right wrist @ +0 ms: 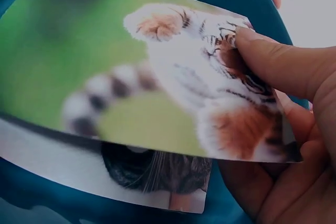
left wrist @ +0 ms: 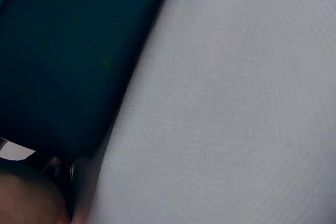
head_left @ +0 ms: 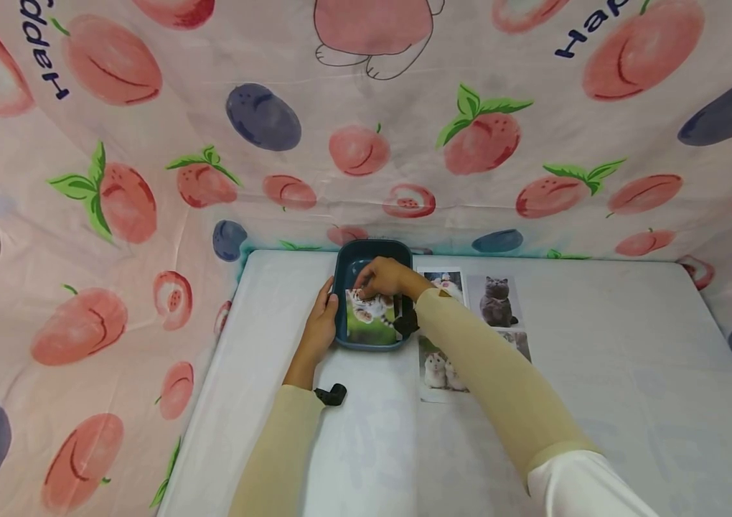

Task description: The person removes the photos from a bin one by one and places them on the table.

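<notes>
My right hand pinches a photo card of a tiger cub on green, thumb on top and fingers beneath its edge, inside a dark teal tray. In the right wrist view, a second photo card with a dark furry animal lies under the tiger card. Against the outside of the tray's left wall rests my left hand, fingers fairly straight along it. The left wrist view shows the tray's dark outer side and a bit of skin at the lower left.
Right of the tray, several animal photos lie on the white table: a grey cat, white animals on green, and others partly behind my right forearm. A fruit-patterned cloth hangs behind the table and at its sides.
</notes>
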The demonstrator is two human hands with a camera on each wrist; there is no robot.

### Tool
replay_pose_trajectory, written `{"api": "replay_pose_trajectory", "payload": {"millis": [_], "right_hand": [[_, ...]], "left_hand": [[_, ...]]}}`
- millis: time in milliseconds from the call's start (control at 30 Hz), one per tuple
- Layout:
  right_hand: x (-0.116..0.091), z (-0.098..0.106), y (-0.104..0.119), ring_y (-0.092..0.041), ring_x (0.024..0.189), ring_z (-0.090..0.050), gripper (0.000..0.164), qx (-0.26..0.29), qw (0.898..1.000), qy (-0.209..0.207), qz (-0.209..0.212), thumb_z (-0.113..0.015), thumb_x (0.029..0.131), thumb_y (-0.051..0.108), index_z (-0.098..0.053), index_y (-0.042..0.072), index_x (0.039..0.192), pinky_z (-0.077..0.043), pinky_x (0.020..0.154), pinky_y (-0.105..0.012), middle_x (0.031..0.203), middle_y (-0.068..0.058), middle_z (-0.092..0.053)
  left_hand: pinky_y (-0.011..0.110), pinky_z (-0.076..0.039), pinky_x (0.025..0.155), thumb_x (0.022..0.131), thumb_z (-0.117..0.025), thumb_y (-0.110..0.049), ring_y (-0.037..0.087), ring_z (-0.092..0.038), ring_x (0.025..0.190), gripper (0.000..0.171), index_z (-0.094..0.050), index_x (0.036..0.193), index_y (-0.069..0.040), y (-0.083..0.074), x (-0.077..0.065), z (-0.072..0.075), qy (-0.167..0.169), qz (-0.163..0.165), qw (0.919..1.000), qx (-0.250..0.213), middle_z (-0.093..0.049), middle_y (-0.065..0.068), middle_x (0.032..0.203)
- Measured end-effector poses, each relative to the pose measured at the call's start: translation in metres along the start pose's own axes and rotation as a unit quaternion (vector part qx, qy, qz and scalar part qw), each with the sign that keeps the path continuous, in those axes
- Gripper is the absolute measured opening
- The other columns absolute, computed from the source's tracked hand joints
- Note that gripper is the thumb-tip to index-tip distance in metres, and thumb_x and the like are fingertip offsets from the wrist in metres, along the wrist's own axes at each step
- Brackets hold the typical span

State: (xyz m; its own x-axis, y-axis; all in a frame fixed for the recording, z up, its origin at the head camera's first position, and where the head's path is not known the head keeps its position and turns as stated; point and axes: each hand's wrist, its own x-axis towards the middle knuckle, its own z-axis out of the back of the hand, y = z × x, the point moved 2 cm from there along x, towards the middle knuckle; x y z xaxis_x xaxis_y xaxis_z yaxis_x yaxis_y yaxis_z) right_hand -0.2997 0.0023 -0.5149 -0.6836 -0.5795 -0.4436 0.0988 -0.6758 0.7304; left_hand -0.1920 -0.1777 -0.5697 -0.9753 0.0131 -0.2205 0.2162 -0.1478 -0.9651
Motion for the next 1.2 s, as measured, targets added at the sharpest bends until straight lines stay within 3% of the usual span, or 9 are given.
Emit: {"api": "replay_pose_trajectory", "payload": {"millis": [367, 600, 733, 900, 1067, 1200], "right_hand": [[-0.008, 0.004, 0.001, -0.015, 0.044, -0.053, 0.016, -0.007, 0.999, -0.041, 0.028, -0.075, 0.094, 0.027, -0.079, 0.025, 0.11, -0.058, 0.057, -0.05, 0.086, 0.002, -0.078], [-0.022, 0.015, -0.002, -0.015, 0.045, -0.052, 0.019, 0.027, 0.996, -0.056, 0.068, -0.074, 0.096, 0.028, -0.077, 0.023, 0.113, -0.054, 0.052, -0.037, 0.087, 0.001, -0.078], [-0.037, 0.028, -0.004, -0.019, 0.046, -0.048, 0.022, 0.07, 0.993, -0.064, 0.076, -0.072, 0.097, 0.027, -0.075, 0.021, 0.118, -0.05, 0.052, -0.037, 0.078, -0.004, -0.074], [-0.062, 0.051, -0.009, -0.022, 0.05, -0.044, 0.024, 0.122, 0.986, -0.096, 0.068, -0.07, 0.099, 0.028, -0.074, 0.021, 0.121, -0.043, 0.051, -0.036, 0.089, -0.005, -0.076], [-0.088, 0.072, -0.02, -0.026, 0.052, -0.045, 0.029, 0.122, 0.984, -0.116, 0.058, -0.072, 0.098, 0.029, -0.073, 0.02, 0.125, -0.042, 0.049, -0.034, 0.091, -0.008, -0.075], [-0.107, 0.083, -0.034, -0.023, 0.051, -0.044, 0.032, 0.112, 0.984, -0.126, 0.051, -0.072, 0.097, 0.032, -0.073, 0.02, 0.126, -0.044, 0.05, -0.036, 0.082, -0.009, -0.071]], "left_hand": [[0.052, -0.022, 0.126, 0.112, -0.035, -0.042, 0.026, -0.025, 0.155, 0.055, -0.022, 0.164, -0.032, 0.001, 0.001, 0.001, 0.008, 0.007, 0.9999, -0.003, -0.025, 0.005, 0.169], [0.052, -0.02, 0.126, 0.112, -0.031, -0.04, 0.028, -0.02, 0.156, 0.054, -0.016, 0.164, -0.036, -0.001, 0.0, 0.002, 0.021, 0.02, 0.9996, -0.002, -0.019, 0.006, 0.171], [0.052, -0.019, 0.127, 0.112, -0.032, -0.04, 0.027, -0.02, 0.156, 0.053, -0.019, 0.163, -0.038, -0.001, -0.001, 0.002, 0.018, 0.015, 0.9997, -0.004, -0.019, 0.005, 0.171], [0.052, -0.019, 0.127, 0.112, -0.036, -0.041, 0.026, -0.024, 0.155, 0.051, -0.025, 0.162, -0.04, 0.001, -0.002, 0.002, 0.002, 0.009, 0.9999, -0.005, -0.024, 0.003, 0.169], [0.053, -0.016, 0.127, 0.112, -0.035, -0.04, 0.026, -0.023, 0.156, 0.053, -0.024, 0.163, -0.035, 0.001, -0.001, 0.001, -0.005, 0.011, 0.9999, 0.006, -0.025, 0.003, 0.169], [0.053, -0.014, 0.128, 0.112, -0.035, -0.039, 0.025, -0.02, 0.157, 0.053, -0.023, 0.163, -0.034, 0.001, 0.001, 0.0, -0.007, 0.015, 0.9998, 0.011, -0.024, 0.003, 0.17]]}}
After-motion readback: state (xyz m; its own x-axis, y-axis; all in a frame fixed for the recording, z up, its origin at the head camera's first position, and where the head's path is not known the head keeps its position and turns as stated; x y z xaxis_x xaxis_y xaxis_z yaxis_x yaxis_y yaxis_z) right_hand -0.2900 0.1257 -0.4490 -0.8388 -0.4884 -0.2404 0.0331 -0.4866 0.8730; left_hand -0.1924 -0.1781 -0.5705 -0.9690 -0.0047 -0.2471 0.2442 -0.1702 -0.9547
